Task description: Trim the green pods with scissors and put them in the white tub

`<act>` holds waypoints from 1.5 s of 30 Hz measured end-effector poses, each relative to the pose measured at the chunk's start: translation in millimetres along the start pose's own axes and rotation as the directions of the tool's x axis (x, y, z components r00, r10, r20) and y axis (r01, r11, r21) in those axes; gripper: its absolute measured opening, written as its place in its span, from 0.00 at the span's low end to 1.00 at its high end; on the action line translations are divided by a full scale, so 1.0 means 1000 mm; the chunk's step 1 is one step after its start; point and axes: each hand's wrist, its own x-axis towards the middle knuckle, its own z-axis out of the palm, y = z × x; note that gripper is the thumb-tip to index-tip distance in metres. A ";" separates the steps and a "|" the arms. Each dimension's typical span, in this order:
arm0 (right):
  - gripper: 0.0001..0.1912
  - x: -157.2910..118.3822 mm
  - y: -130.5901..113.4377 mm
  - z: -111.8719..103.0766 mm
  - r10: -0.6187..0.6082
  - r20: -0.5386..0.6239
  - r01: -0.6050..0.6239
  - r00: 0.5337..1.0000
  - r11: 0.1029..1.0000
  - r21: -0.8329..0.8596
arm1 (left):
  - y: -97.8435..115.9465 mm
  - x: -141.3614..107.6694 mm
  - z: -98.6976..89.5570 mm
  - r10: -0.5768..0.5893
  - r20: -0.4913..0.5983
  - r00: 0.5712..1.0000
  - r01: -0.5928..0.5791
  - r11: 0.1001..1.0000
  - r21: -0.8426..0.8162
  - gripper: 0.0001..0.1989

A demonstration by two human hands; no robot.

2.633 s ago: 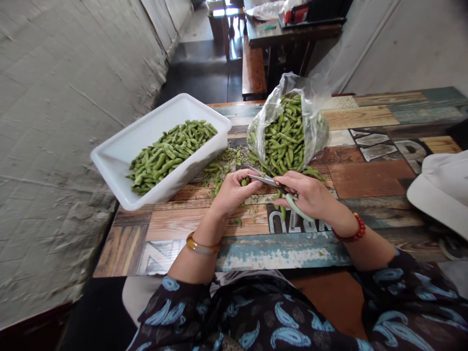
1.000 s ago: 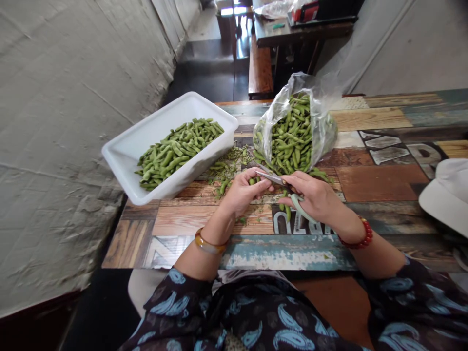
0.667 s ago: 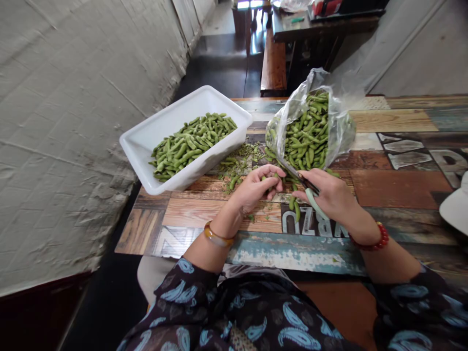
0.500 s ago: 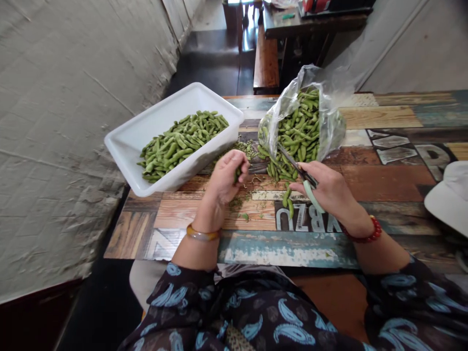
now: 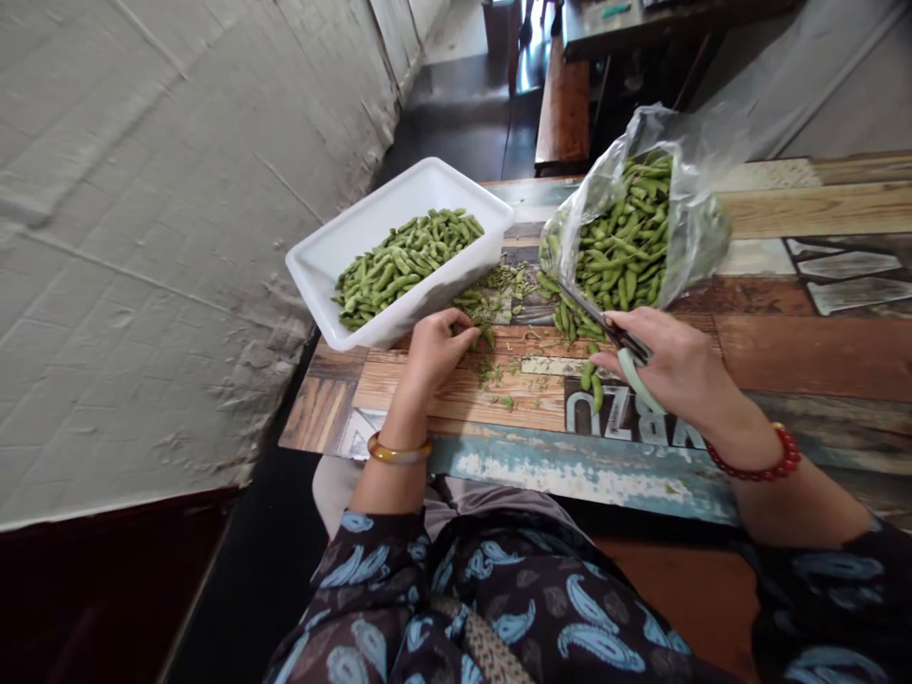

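Observation:
My right hand (image 5: 676, 366) holds scissors (image 5: 595, 312) with pale green handles, their blades pointing at the pods by the bag's mouth. Two or so loose green pods (image 5: 591, 380) lie just under the scissors. My left hand (image 5: 440, 347) rests low over the table beside the white tub, thumb and fingertips curled together at the small green trimmings (image 5: 499, 285); whatever is between the fingertips is too small to name. Green pods (image 5: 406, 261) fill part of the white tub (image 5: 320, 309). More pods (image 5: 627, 237) spill from a clear plastic bag (image 5: 694, 228).
The patchwork wooden table (image 5: 805, 351) has its front edge close to my lap. A rough pale wall (image 5: 163, 237) stands at the left. Beyond the table are a wooden bench (image 5: 562, 109) and another dark table (image 5: 670, 28).
My left hand has lowered towards the trimmings, and the pod seen in it before no longer shows. The view has shifted left; my right hand still holds the scissors near the bag.

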 end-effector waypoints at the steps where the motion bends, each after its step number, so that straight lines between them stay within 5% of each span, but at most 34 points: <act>1: 0.21 0.000 0.000 0.000 -0.003 0.000 0.003 1.000 1.000 -0.002 | -0.001 0.000 0.004 0.003 0.006 1.000 -0.004 0.998 0.070 0.06; 6: 0.20 0.001 0.001 0.000 0.005 0.000 -0.005 1.000 1.000 -0.009 | 0.001 -0.001 0.012 -0.020 0.003 1.000 0.020 0.986 0.168 0.05; 10: 0.20 0.001 -0.001 -0.001 -0.003 -0.002 0.003 1.000 1.000 0.016 | 0.012 -0.012 0.011 -0.031 0.060 0.998 0.042 0.982 -0.186 0.08; 13: 0.20 0.001 -0.005 -0.002 -0.016 0.021 0.015 1.000 0.999 0.042 | 0.025 -0.024 0.016 -0.068 0.214 0.974 0.168 0.852 -0.496 0.14; 17: 0.22 0.002 -0.009 -0.004 -0.029 0.109 0.019 0.994 0.995 0.094 | 0.041 -0.034 0.026 -0.015 0.368 0.930 0.274 0.697 -0.663 0.16; 26: 0.31 0.002 -0.014 -0.004 -0.097 0.248 0.051 0.964 0.981 0.186 | 0.054 -0.046 0.030 0.017 0.399 0.917 0.287 0.669 -0.686 0.16; 40: 0.25 0.001 -0.021 -0.004 -0.144 0.286 0.085 0.947 0.974 0.209 | 0.054 -0.050 0.038 0.001 0.408 0.913 0.306 0.659 -0.687 0.18; 45: 0.24 -0.001 -0.020 -0.002 -0.156 0.303 0.102 0.940 0.977 0.187 | 0.056 -0.052 0.037 -0.009 0.333 0.943 0.225 0.753 -0.618 0.14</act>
